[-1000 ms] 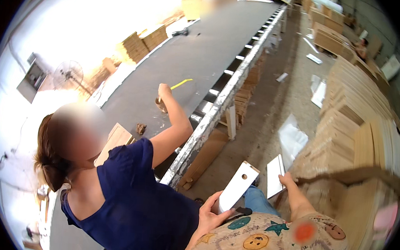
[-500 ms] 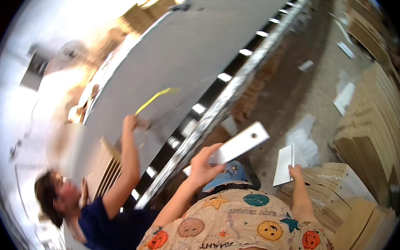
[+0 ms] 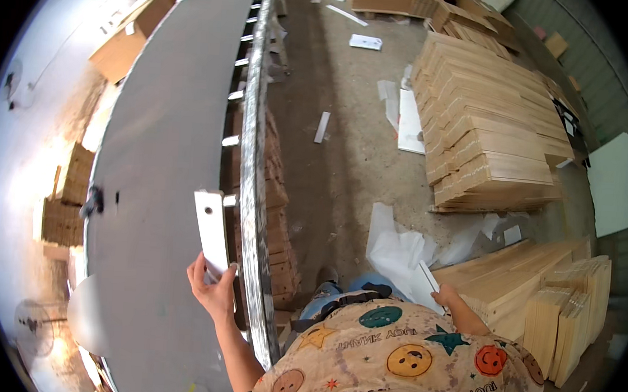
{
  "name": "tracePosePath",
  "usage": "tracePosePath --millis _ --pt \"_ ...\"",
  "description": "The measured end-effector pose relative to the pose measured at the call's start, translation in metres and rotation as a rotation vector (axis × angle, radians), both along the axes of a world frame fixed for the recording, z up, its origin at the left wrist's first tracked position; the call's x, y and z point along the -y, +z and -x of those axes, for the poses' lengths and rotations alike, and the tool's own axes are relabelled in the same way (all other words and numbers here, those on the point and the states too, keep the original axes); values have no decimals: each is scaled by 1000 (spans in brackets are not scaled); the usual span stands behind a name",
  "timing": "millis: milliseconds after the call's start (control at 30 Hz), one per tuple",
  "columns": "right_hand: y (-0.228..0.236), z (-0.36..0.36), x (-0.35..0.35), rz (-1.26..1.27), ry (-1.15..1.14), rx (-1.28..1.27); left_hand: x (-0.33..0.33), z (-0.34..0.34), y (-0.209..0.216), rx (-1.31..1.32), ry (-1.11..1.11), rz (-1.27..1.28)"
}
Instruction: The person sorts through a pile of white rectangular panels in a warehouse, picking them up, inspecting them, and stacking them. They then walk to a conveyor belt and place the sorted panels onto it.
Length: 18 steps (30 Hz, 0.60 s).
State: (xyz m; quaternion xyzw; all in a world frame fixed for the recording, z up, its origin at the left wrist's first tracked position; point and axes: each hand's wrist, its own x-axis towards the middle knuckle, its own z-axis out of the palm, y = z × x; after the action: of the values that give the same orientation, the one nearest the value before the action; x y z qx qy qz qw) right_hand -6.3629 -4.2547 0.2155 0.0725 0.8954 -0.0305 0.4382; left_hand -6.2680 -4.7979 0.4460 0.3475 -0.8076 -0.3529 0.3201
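Observation:
My left hand [image 3: 211,288] reaches over the near edge of a long grey conveyor belt [image 3: 156,129]. Its fingers are closed on a narrow white panel [image 3: 214,226] with one dark round hole near the far end. The panel lies over the belt's right border; whether it touches the belt I cannot tell. Low at my right side, my right hand [image 3: 449,295] grips a second white panel [image 3: 424,283] by its edge. That panel hangs tilted beside a crumpled white foam sheet [image 3: 392,240].
A shiny wrapped rail [image 3: 255,156] runs along the belt's right side. Stacked wooden boards [image 3: 475,148] stand on the right, with more boards [image 3: 525,273] nearer me. White offcuts, such as a strip [image 3: 322,127], litter the floor. A dark object [image 3: 93,202] sits at the belt's far side.
My view has swung left to right, so the belt now runs nearly straight ahead. My left hand has carried its panel over the belt's edge. The co-worker has left the view.

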Motion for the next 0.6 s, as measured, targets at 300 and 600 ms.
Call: tracePosePath --millis 300,600 --pt "-61 133 35 -20 -227 41 54 328 5 -295 -268 -497" --pt "-50 512 132 84 -165 -139 89 566 -24 -37 -326 -475"
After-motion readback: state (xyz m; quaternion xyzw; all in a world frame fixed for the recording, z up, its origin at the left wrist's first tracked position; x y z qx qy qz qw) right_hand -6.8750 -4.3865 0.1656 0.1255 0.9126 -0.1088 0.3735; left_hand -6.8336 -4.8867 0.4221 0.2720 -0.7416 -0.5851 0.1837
